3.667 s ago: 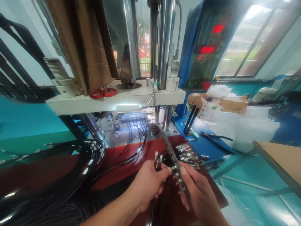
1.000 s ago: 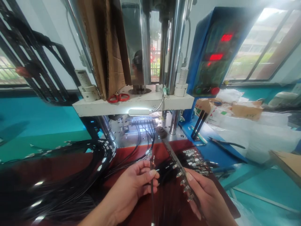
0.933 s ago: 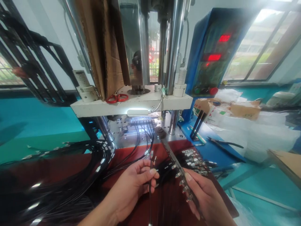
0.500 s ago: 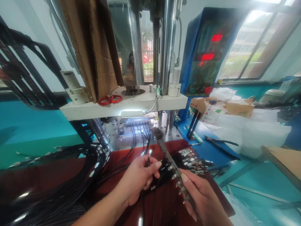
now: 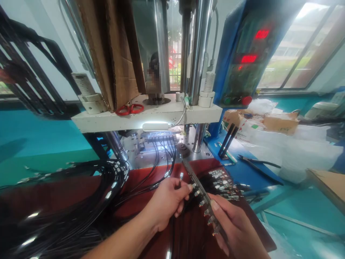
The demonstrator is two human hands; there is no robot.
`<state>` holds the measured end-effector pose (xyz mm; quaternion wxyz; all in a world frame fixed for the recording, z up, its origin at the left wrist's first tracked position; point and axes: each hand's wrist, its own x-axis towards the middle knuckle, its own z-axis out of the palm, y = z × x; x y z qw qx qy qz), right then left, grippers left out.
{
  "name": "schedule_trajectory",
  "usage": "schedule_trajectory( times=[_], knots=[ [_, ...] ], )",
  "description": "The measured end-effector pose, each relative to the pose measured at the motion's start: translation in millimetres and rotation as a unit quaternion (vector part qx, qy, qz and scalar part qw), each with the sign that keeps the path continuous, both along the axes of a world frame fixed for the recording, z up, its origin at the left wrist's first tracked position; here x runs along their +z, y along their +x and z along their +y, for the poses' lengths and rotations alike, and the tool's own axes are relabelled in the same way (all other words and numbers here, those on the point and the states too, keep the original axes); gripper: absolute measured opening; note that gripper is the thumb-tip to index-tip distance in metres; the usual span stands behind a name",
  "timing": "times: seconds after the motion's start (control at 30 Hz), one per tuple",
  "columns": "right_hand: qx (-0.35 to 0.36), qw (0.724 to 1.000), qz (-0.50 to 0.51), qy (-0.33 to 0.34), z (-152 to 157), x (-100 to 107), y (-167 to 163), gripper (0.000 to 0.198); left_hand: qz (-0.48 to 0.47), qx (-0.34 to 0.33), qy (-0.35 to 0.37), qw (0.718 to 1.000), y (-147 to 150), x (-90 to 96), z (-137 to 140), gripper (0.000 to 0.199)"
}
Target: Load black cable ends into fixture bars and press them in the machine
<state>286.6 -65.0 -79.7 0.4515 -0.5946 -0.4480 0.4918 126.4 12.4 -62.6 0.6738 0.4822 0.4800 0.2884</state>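
My left hand (image 5: 169,199) is closed in a pinch on a thin black cable, and the cable's small metal connector (image 5: 181,176) sticks up above the fingers. Its thumb tip reaches the edge of a dark metal bar (image 5: 195,180), beside the uppermost connector there. My right hand (image 5: 231,223) grips the lower part of this bar, thumb on top and fingers beneath. Several small metal connectors (image 5: 206,212) sit in a row along the bar's left edge. Black cables hang below the hands over the dark red tabletop (image 5: 145,176).
Ahead stands a press with a white plate (image 5: 107,122), red-handled scissors (image 5: 129,109) on it and cables in its lit lower fixture (image 5: 159,138). A black cable bundle (image 5: 102,194) lies left. At right are loose connectors (image 5: 222,183), pliers (image 5: 258,165) and a blue control box (image 5: 242,61).
The view has shifted, so the surroundings appear farther right. My left hand with the cable has come slightly closer to the bar. My right hand keeps its grip on the bar.
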Motion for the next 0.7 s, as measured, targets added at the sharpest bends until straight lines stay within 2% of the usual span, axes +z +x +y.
schedule_trajectory(
  times=[0.13,0.27,0.33,0.5,0.7],
  knots=[
    [0.002,0.999,-0.035,0.004,-0.5,1.8,0.5,0.060,0.006,-0.009,0.001,1.000,-1.4,-1.5,1.0,0.030],
    [0.026,0.995,-0.088,0.051,0.0,4.2,1.5,0.060,-0.016,-0.009,-0.013,1.000,-3.0,-0.7,1.6,0.032],
    [0.037,0.994,-0.098,0.041,0.3,4.9,1.3,0.059,-0.032,-0.002,-0.015,0.999,-3.5,-0.5,2.0,0.031],
    [0.038,0.997,-0.059,0.012,0.7,4.7,2.8,0.066,-0.044,-0.014,-0.017,0.999,-8.5,4.0,0.6,0.031],
    [0.045,0.998,0.020,-0.035,0.2,1.9,7.2,0.066,-0.050,0.016,0.014,0.998,-39.1,27.3,-8.5,0.029]
  ],
)
